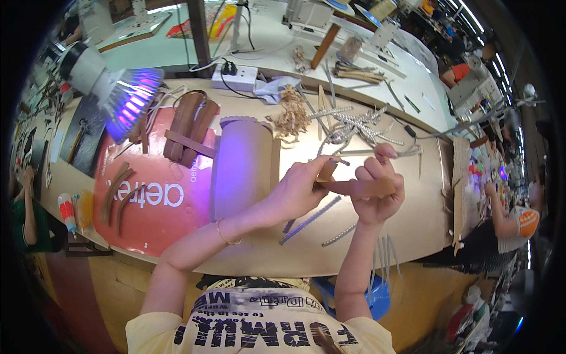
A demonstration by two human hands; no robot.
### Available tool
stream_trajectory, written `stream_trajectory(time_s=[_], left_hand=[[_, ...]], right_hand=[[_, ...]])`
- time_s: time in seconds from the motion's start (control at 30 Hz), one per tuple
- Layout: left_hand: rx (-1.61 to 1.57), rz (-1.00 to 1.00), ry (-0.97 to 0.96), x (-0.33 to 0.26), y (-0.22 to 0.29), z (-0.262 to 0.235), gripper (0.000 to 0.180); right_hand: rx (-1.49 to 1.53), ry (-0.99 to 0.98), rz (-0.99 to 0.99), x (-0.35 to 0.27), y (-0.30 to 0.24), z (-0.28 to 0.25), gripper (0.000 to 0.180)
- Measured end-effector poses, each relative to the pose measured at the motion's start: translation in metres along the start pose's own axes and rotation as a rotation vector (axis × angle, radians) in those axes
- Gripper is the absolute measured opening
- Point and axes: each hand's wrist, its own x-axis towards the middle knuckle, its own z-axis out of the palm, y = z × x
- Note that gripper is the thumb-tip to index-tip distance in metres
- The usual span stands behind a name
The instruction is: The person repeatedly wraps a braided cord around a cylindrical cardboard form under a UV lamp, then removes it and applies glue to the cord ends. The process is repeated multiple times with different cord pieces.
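Observation:
A flat brown strip (365, 188), leather-like, stretches between my two hands above the table. My left hand (298, 193) pinches its left end, where a short brown piece stands up by the thumb and a small dark tip shows. My right hand (377, 205) has its fingers curled, with the strip's right end across them; one finger points up. Below the hands lie a dark braided strip (311, 221) and a short silver braided piece (340, 235). Just beyond them is a tangle of silver braided cords (359, 125).
A lit lamp (132, 97) hangs at the left over a red sheet (153, 230) with brown straps (188, 127) and curved strips (118, 192). Beside it stands a rounded tan block (244, 159). A tan shaving heap (292, 115) and white power strip (242, 76) lie farther back. Other people sit at both sides.

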Motion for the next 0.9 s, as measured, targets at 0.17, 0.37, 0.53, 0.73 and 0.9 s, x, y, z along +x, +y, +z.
stream_trajectory(time_s=[0.17, 0.37, 0.53, 0.73, 0.9], left_hand=[[0.024, 0.038, 0.032, 0.041, -0.002, -0.022, 0.042], [-0.047, 0.077, 0.028, 0.039, 0.014, -0.03, 0.054], [-0.082, 0.015, -0.012, 0.013, 0.037, -0.034, 0.068], [0.207, 0.116, 0.245, -0.026, 0.065, -0.071, 0.08], [0.45, -0.217, 0.404, -0.087, 0.067, -0.105, 0.09]], right_hand=[[-0.617, 0.109, 0.019, -0.008, -0.017, 0.005, 0.028], [-1.649, 0.526, 0.023, -0.024, -0.013, 0.005, 0.02], [-1.646, 0.422, -0.161, -0.01, 0.015, 0.004, 0.021], [-1.239, 0.251, -0.041, 0.005, 0.064, 0.018, 0.068], [-1.098, 0.225, 0.202, -0.02, 0.178, 0.03, 0.072]])
